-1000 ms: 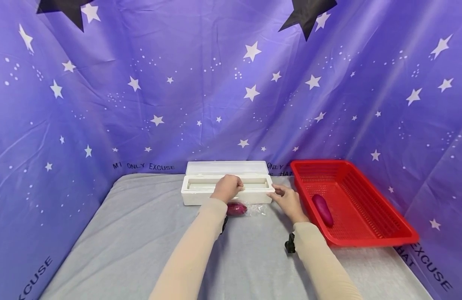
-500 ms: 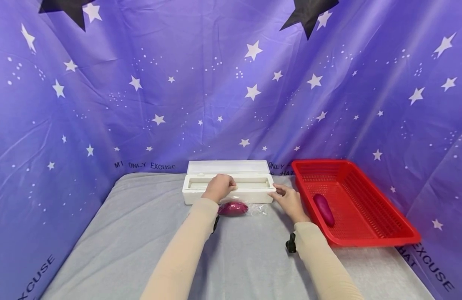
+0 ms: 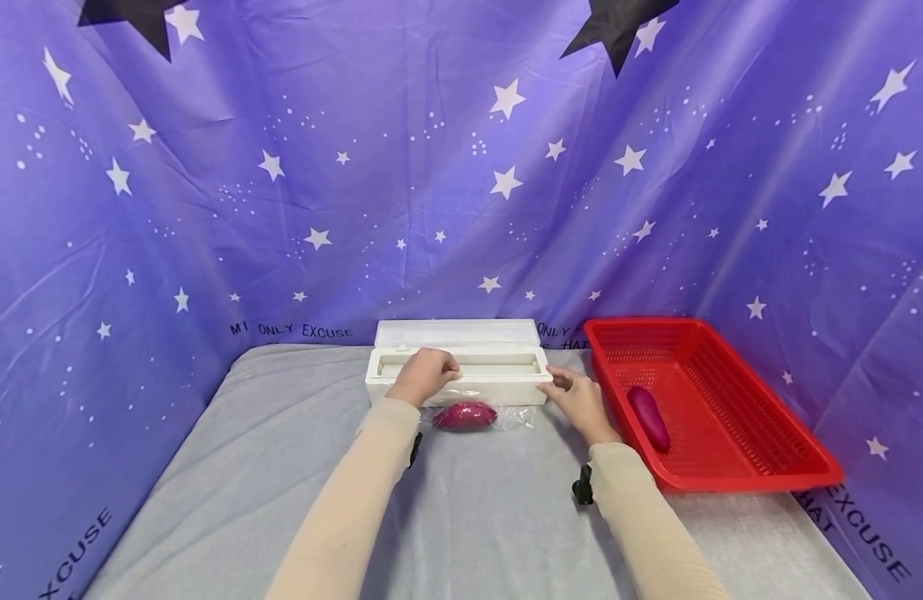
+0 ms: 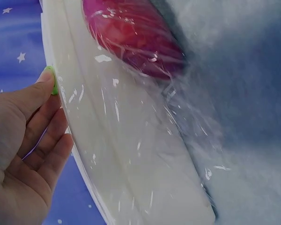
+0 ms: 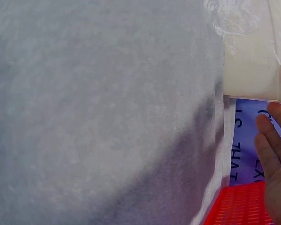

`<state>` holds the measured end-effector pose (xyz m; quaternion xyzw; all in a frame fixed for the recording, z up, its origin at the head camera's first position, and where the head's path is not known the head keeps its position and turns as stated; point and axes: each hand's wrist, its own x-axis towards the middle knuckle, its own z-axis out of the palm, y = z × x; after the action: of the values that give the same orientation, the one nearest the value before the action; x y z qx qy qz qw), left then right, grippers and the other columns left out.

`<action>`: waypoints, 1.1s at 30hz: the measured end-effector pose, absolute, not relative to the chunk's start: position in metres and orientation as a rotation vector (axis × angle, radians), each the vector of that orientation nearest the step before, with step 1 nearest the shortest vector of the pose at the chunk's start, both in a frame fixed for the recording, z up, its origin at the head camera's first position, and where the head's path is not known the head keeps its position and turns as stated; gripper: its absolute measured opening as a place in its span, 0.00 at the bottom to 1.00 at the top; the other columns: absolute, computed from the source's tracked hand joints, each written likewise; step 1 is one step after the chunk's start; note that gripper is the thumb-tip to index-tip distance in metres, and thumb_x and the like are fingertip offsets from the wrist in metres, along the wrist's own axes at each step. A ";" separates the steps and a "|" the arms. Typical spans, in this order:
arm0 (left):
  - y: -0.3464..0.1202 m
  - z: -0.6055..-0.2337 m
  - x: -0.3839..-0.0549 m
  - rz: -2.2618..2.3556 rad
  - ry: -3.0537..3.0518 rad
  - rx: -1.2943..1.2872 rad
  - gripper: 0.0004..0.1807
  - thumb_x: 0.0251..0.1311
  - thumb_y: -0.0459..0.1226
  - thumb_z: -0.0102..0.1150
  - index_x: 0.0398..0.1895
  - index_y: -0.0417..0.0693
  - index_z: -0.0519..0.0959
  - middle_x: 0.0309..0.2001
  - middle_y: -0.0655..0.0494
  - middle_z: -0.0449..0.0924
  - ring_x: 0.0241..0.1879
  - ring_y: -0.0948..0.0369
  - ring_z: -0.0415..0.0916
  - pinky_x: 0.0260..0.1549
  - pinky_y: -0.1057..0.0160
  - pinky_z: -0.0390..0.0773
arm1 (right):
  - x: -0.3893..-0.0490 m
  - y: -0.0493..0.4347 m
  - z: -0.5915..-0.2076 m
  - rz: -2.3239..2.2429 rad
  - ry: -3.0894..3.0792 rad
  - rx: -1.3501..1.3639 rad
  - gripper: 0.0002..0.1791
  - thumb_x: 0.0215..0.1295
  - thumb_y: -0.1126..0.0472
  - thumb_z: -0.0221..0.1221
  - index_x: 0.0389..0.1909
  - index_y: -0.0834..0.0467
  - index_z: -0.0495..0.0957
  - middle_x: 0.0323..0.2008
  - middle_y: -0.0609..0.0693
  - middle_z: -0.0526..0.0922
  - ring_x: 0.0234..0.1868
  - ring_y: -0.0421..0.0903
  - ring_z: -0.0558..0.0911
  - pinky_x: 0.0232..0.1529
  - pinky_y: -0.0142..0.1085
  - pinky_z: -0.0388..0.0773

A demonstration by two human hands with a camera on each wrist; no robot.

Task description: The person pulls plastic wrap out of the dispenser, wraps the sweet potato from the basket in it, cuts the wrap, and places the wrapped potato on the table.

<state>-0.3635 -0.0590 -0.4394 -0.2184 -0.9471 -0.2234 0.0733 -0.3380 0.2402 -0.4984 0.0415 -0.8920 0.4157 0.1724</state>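
Observation:
My left hand (image 3: 422, 377) pinches a small green slider (image 4: 53, 83) at the front rim of a white cling film box (image 3: 502, 392). Thumb and fingers of my right hand (image 3: 580, 407) hold the box's right front corner. Clear film (image 4: 131, 136) drapes down over the box front onto the cloth. Under it, right before the box, lies a shiny magenta, sweet-potato-shaped piece (image 3: 465, 416) covered in film. The box lid (image 3: 457, 333) stands raised at the back, and a long trough shows inside.
At the right stands a red perforated basket (image 3: 742, 483) with another smooth magenta elongated piece (image 3: 648, 418) in it. Grey cloth (image 3: 506, 517) covers the table. A purple star-patterned curtain (image 3: 401, 192) encloses the back and both sides.
My left hand has slid leftward along the box's front rim, uncovering more of the film-covered magenta piece. My right hand stays at the box corner.

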 end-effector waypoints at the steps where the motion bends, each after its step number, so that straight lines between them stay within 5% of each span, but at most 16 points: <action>1: -0.061 -0.439 -0.364 -0.680 -2.845 -0.650 0.06 0.62 0.39 0.68 0.38 0.47 0.88 0.38 0.54 0.88 0.43 0.56 0.84 0.50 0.58 0.80 | -0.338 0.240 -0.498 1.182 -2.529 0.117 0.28 0.59 0.54 0.73 0.58 0.63 0.81 0.44 0.58 0.87 0.49 0.55 0.85 0.54 0.50 0.77; 33: -0.127 -0.444 -0.359 -0.706 -2.797 -0.668 0.03 0.60 0.34 0.69 0.34 0.43 0.87 0.34 0.52 0.87 0.37 0.56 0.84 0.44 0.57 0.82 | -0.337 0.240 -0.498 1.177 -2.535 0.075 0.28 0.59 0.54 0.73 0.58 0.60 0.81 0.45 0.58 0.87 0.49 0.56 0.85 0.54 0.50 0.77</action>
<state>-0.3591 -0.1271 -0.4439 -0.2247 -0.9407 -0.2375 0.0904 -0.3366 0.2397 -0.4983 0.0264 -0.8932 0.4148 0.1718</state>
